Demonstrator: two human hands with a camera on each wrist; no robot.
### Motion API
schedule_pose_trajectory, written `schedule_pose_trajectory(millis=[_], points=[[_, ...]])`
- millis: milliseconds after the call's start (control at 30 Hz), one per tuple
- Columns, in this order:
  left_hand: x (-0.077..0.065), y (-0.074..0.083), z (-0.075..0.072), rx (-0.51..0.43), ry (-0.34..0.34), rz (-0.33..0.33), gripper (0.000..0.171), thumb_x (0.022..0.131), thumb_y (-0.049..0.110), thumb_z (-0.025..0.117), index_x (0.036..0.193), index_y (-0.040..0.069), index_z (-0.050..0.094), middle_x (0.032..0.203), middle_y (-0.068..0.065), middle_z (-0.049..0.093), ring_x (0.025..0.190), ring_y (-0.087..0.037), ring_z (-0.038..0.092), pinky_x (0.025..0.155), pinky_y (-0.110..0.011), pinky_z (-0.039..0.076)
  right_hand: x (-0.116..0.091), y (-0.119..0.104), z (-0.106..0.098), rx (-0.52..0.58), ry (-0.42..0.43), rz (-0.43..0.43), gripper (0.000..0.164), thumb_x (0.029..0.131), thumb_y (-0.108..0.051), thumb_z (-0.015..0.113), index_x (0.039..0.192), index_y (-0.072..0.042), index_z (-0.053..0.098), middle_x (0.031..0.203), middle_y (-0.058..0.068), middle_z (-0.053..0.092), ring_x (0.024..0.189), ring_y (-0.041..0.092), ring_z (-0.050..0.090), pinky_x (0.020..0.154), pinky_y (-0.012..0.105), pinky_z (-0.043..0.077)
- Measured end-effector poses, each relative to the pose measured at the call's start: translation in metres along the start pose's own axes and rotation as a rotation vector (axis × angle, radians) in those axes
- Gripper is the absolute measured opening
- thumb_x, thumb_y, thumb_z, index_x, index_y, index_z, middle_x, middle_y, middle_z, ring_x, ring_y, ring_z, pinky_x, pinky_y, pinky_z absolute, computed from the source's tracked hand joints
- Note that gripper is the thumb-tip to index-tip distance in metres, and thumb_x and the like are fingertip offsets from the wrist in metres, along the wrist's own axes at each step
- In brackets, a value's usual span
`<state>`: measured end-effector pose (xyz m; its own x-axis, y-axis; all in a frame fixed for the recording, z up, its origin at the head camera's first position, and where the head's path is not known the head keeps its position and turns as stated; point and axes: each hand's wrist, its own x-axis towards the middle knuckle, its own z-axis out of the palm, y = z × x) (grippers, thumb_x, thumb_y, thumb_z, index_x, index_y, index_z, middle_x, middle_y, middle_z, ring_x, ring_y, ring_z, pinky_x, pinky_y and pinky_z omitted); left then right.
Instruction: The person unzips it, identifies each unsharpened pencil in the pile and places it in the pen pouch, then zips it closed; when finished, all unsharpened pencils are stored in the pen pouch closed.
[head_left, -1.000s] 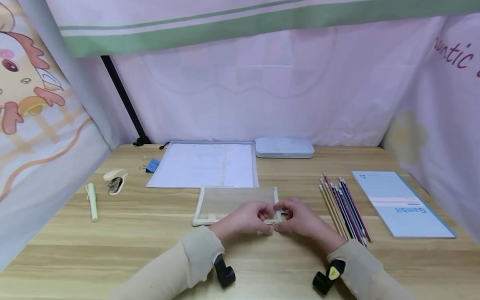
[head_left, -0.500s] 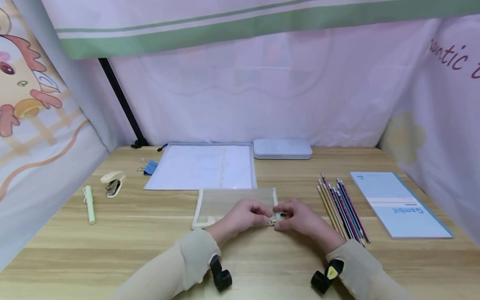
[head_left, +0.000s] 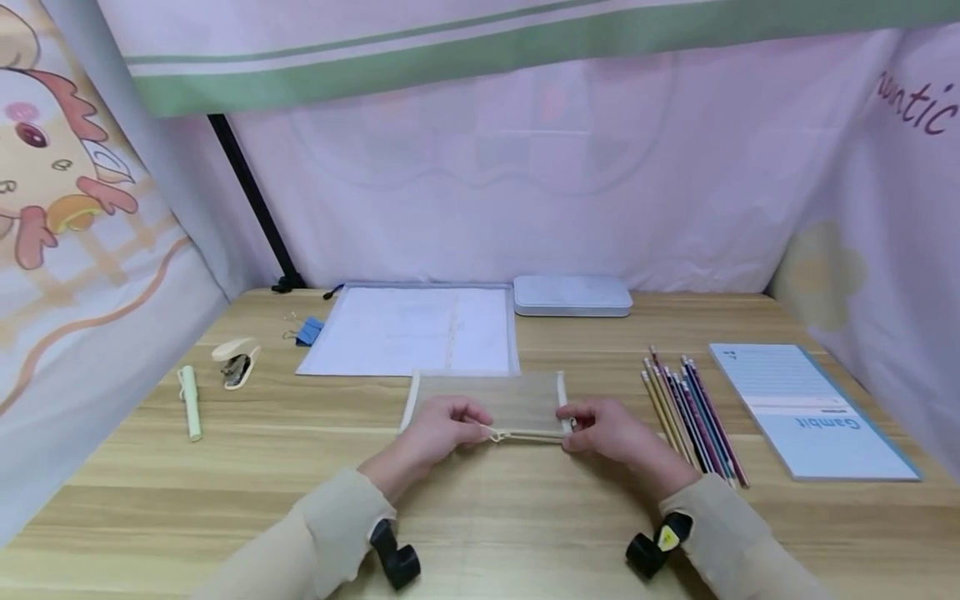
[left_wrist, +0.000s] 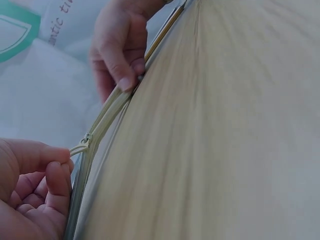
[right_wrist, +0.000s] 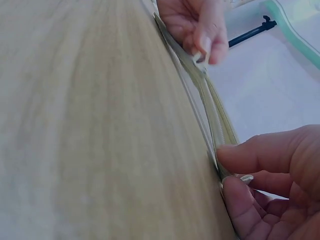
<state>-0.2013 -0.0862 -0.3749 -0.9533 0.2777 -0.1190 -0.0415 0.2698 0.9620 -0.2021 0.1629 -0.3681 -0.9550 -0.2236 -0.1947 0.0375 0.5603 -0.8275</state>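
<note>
A pale mesh zipper pouch (head_left: 491, 400) with cream edging lies on the table in the head view. My left hand (head_left: 442, 431) pinches the looped zipper pull (left_wrist: 80, 147) between thumb and index finger, partway along the pouch's near edge. My right hand (head_left: 611, 429) pinches the pouch's near right corner, where a small light tab (right_wrist: 245, 178) sticks out between the fingers. Between the two hands the zipper's edges (left_wrist: 112, 107) stand slightly apart in the left wrist view. My left hand hides the pouch's near left corner in the head view.
Several pencils (head_left: 690, 417) and a blue-white notepad (head_left: 813, 417) lie to the right. Behind the pouch are a sheet-filled folder (head_left: 412, 329) and a pale flat case (head_left: 572, 297). A blue binder clip (head_left: 308, 332), a stapler (head_left: 237, 365) and a light green pen (head_left: 191, 404) are left.
My left hand has moved left along the pouch's near edge, drawing the zipper pull away from the right corner. My right hand stays at that corner.
</note>
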Motion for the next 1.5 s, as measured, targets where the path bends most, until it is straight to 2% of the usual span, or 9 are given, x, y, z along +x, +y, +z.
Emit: schedule_pose_trajectory(millis=[400, 567, 700, 933, 1000, 1167, 1267, 1367, 1500], points=[[-0.022, -0.017, -0.071, 0.082, 0.104, -0.016, 0.014, 0.076, 0.0, 0.067, 0.089, -0.005, 0.063, 0.074, -0.001, 0.057, 0.067, -0.013, 0.05, 0.06, -0.024, 0.045, 0.001, -0.005, -0.003, 0.007, 0.011, 0.079, 0.044, 0.074, -0.002, 0.07, 0.117, -0.003, 0.063, 0.089, 0.009, 0.052, 0.077, 0.017, 0.052, 0.063, 0.027, 0.051], [-0.036, -0.025, -0.1, 0.005, 0.129, -0.022, 0.011, 0.076, 0.0, 0.066, 0.087, -0.001, 0.063, 0.072, 0.002, 0.056, 0.066, -0.011, 0.05, 0.061, -0.023, 0.046, 0.002, -0.005, -0.006, 0.009, 0.004, 0.091, 0.043, 0.074, -0.002, 0.07, 0.116, -0.003, 0.063, 0.09, 0.009, 0.052, 0.078, 0.018, 0.052, 0.064, 0.028, 0.051], [-0.044, -0.027, -0.112, -0.044, 0.121, -0.036, 0.009, 0.077, 0.0, 0.065, 0.082, 0.007, 0.064, 0.075, 0.004, 0.057, 0.068, -0.01, 0.051, 0.063, -0.023, 0.047, 0.003, -0.005, -0.007, 0.0, 0.002, 0.082, 0.044, 0.073, -0.001, 0.07, 0.116, -0.003, 0.063, 0.089, 0.009, 0.052, 0.077, 0.018, 0.052, 0.063, 0.028, 0.051], [-0.044, -0.031, -0.116, -0.062, 0.161, -0.047, 0.01, 0.076, 0.0, 0.063, 0.084, 0.007, 0.063, 0.081, 0.001, 0.059, 0.071, -0.011, 0.053, 0.067, -0.023, 0.049, 0.005, -0.005, -0.004, -0.017, -0.002, 0.077, 0.042, 0.074, -0.002, 0.071, 0.116, -0.004, 0.064, 0.085, 0.008, 0.05, 0.072, 0.017, 0.051, 0.06, 0.027, 0.048], [-0.042, -0.033, -0.116, -0.044, 0.168, -0.04, 0.012, 0.077, 0.0, 0.063, 0.089, 0.002, 0.063, 0.082, 0.001, 0.059, 0.072, -0.011, 0.053, 0.067, -0.023, 0.049, 0.005, -0.004, -0.004, -0.017, 0.0, 0.077, 0.042, 0.075, -0.003, 0.07, 0.116, -0.005, 0.064, 0.086, 0.008, 0.05, 0.072, 0.018, 0.051, 0.06, 0.028, 0.049], [-0.034, -0.025, -0.118, 0.088, 0.098, 0.007, 0.035, 0.081, 0.004, 0.064, 0.112, -0.007, 0.056, 0.098, -0.01, 0.06, 0.086, -0.014, 0.054, 0.076, -0.023, 0.048, 0.004, 0.0, -0.002, 0.008, -0.002, 0.034, 0.042, 0.074, -0.003, 0.071, 0.116, -0.003, 0.063, 0.084, 0.008, 0.051, 0.074, 0.017, 0.05, 0.062, 0.028, 0.051], [-0.025, -0.009, -0.111, 0.144, 0.058, 0.075, 0.041, 0.085, 0.011, 0.063, 0.123, 0.0, 0.052, 0.118, -0.017, 0.055, 0.102, -0.021, 0.054, 0.088, -0.029, 0.046, 0.004, 0.002, -0.003, 0.026, -0.012, 0.021, 0.044, 0.074, -0.003, 0.071, 0.116, -0.001, 0.062, 0.084, 0.008, 0.051, 0.074, 0.017, 0.05, 0.062, 0.029, 0.051], [-0.012, 0.008, -0.096, 0.149, -0.028, 0.157, 0.047, 0.086, 0.018, 0.064, 0.129, 0.006, 0.049, 0.126, -0.018, 0.051, 0.11, -0.026, 0.052, 0.093, -0.033, 0.046, 0.004, 0.003, -0.004, 0.042, -0.016, 0.025, 0.045, 0.073, -0.004, 0.071, 0.117, -0.002, 0.062, 0.084, 0.008, 0.052, 0.073, 0.017, 0.05, 0.062, 0.028, 0.05], [0.009, 0.022, -0.072, 0.158, -0.259, 0.224, 0.056, 0.085, 0.02, 0.066, 0.134, 0.007, 0.044, 0.129, -0.022, 0.047, 0.115, -0.033, 0.05, 0.093, -0.037, 0.047, 0.003, 0.004, -0.005, 0.06, -0.021, 0.001, 0.046, 0.073, -0.004, 0.072, 0.118, -0.001, 0.061, 0.084, 0.007, 0.052, 0.072, 0.016, 0.05, 0.062, 0.027, 0.049]])
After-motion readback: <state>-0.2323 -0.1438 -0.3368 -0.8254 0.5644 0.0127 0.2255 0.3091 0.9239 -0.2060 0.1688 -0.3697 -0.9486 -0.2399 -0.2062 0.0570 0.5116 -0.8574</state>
